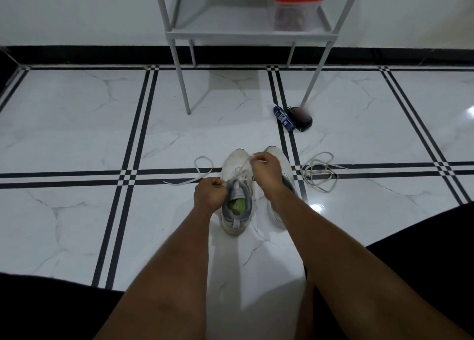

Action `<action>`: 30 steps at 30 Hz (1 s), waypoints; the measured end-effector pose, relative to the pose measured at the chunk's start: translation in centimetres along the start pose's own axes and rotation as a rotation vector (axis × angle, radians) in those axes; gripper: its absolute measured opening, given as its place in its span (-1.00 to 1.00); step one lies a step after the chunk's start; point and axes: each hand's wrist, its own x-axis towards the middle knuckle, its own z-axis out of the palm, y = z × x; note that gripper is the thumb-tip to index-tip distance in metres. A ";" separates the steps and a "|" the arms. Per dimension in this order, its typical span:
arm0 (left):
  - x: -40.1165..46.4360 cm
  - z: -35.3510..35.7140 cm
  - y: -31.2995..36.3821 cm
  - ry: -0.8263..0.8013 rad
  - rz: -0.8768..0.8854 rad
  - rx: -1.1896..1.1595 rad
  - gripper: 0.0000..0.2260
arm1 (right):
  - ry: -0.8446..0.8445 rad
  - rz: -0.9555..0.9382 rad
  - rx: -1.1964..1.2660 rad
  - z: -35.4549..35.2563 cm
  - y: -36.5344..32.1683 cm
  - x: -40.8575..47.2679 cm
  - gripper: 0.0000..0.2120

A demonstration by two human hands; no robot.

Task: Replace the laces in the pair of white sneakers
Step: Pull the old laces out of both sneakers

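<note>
Two white sneakers stand side by side on the tiled floor, toes pointing away. The left sneaker (234, 167) has a grey collar and a green insole. My left hand (209, 194) grips one end of its white lace (202, 171) at the shoe's left side; the lace trails off in a loop to the left. My right hand (266, 169) pinches the other lace end above the toe area. It covers much of the right sneaker (283, 160). A loose white lace (319, 171) lies bundled on the floor to the right.
A white metal shelf stand (184, 83) rises behind the shoes, with a red-lidded clear box (295, 3) on its shelf. A small blue packet (283, 117) and a dark round object (301, 119) lie near its right leg. My dark-clothed knees flank the bottom of the view.
</note>
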 end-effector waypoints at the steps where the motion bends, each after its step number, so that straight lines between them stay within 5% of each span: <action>1: -0.3 -0.1 0.3 0.003 0.000 0.008 -0.87 | 0.161 0.074 0.041 -0.2 -0.1 0.2 -0.84; 3: -0.4 0.0 0.4 0.010 0.009 0.016 -0.88 | 0.300 0.033 -0.175 -0.9 0.6 0.1 -0.66; 6: -0.1 0.0 0.0 -0.002 -0.005 -0.004 -0.85 | -0.038 -0.371 -0.692 -1.0 2.0 -0.9 -0.57; 9: -0.4 -0.1 0.3 -0.006 0.000 -0.005 -0.84 | -0.249 -0.512 -1.033 0.1 3.7 -1.6 -0.67; 12: -0.7 -0.1 0.6 -0.005 0.008 0.017 -0.88 | -0.231 -0.509 -0.789 0.8 3.0 -1.9 -0.88; 16: -0.4 -0.2 -0.1 -0.010 -0.026 -0.024 -0.84 | 0.137 -0.022 -0.001 -0.2 -0.6 -0.3 -0.85; 19: -0.3 -0.2 -0.1 -0.016 -0.019 -0.032 -0.83 | 0.286 -0.144 -0.404 -1.7 -0.7 0.6 -0.71; 22: -0.2 0.0 -0.1 -0.014 -0.020 -0.036 -0.84 | 0.076 -0.270 -0.670 -1.0 0.5 -1.1 -0.28; 25: -0.6 0.0 0.4 0.005 -0.022 -0.004 -0.87 | -0.088 -0.227 -0.764 0.7 2.6 -2.5 -0.10; 30: -0.6 0.0 0.5 0.021 -0.022 0.030 -0.87 | -0.141 -0.257 -0.697 0.3 3.6 -2.3 -0.37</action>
